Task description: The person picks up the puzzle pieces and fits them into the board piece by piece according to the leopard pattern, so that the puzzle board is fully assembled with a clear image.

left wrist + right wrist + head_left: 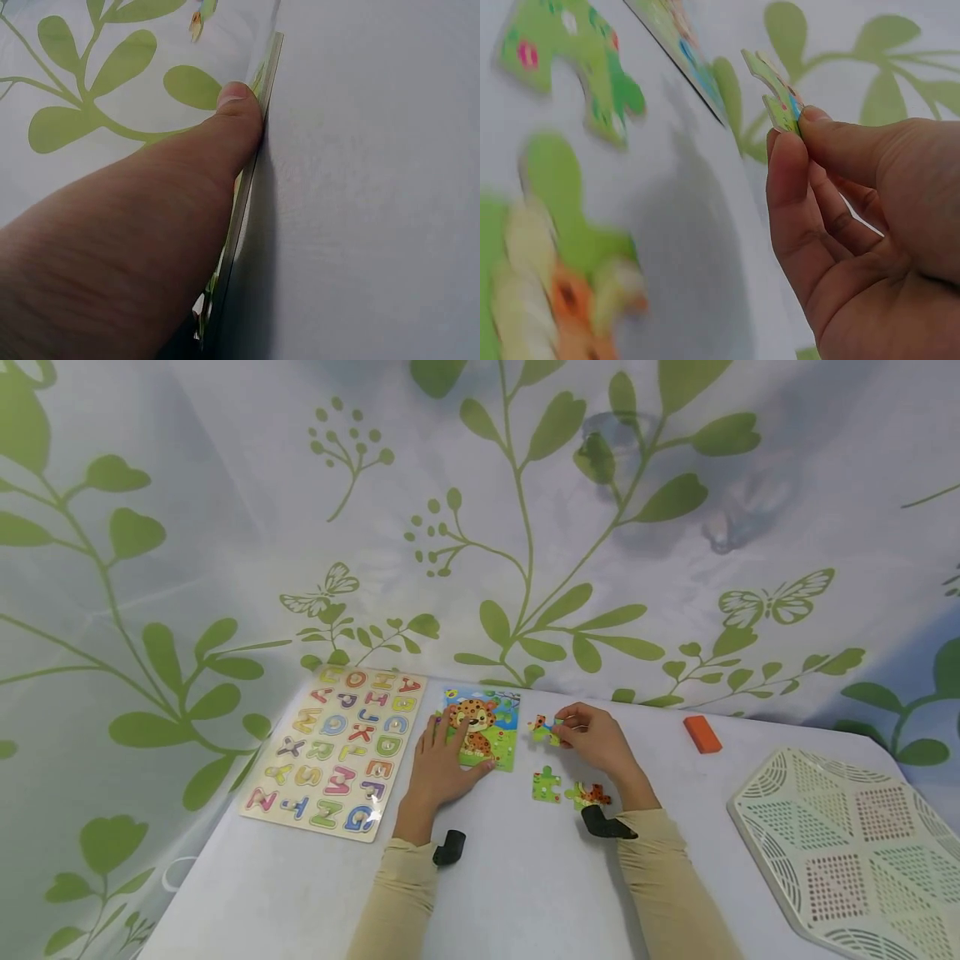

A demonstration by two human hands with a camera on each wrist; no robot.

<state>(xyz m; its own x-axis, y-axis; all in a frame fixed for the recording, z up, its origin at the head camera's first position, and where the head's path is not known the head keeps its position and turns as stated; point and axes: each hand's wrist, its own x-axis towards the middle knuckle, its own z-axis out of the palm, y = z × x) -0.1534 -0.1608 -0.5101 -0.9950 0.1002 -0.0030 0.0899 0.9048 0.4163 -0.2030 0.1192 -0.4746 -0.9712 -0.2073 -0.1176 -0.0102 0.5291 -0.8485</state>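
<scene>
The left hand (441, 770) rests on the leopard picture board (504, 747), which lies flat on the bench (517, 885); its fingers are spread and grip nothing, and the thumb touches the board's near edge. The right hand (600, 743) pinches a small puzzle piece (542, 727) between thumb and fingers, raised above the bench, near the right edge of the board. Nearer to the person lie a green piece (546, 786) and a leopard piece (590, 795), side by side. The alphabet board (318, 768) lies at the left, and an orange block (702, 735) at the right.
</scene>
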